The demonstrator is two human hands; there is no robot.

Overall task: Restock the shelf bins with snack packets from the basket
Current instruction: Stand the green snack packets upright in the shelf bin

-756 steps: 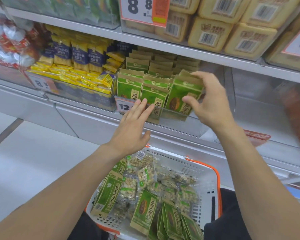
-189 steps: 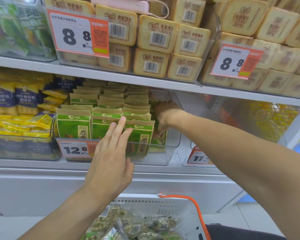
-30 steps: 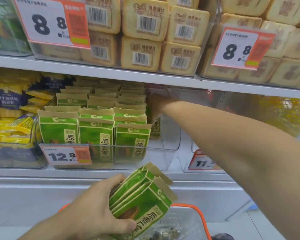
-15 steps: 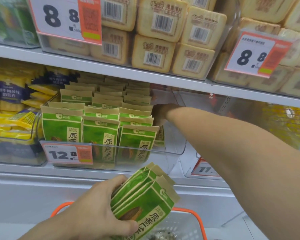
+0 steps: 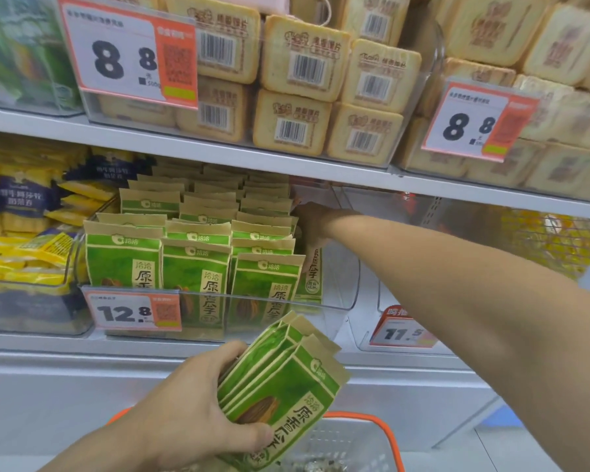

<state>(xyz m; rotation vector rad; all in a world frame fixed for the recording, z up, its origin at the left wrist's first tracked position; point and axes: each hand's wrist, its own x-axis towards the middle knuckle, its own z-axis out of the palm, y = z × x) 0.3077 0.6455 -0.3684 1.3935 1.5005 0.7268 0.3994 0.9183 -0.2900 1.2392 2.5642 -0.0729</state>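
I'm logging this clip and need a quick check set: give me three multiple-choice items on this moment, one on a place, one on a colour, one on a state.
1. Where is the right hand?
A. In the basket
B. Deep in the clear bin, right of the packet rows
C. On the upper shelf

2. What colour is the basket rim?
A. Orange
B. Blue
C. Black

3. What is the left hand doing?
A. Hanging open
B. Pressing the 12.8 price tag
C. Gripping a stack of green packets

Answers:
1 B: the arm reaches into the clear bin beside the rows.
2 A: the rim edge shows orange.
3 C: fingers and thumb wrap the stack of green packets.
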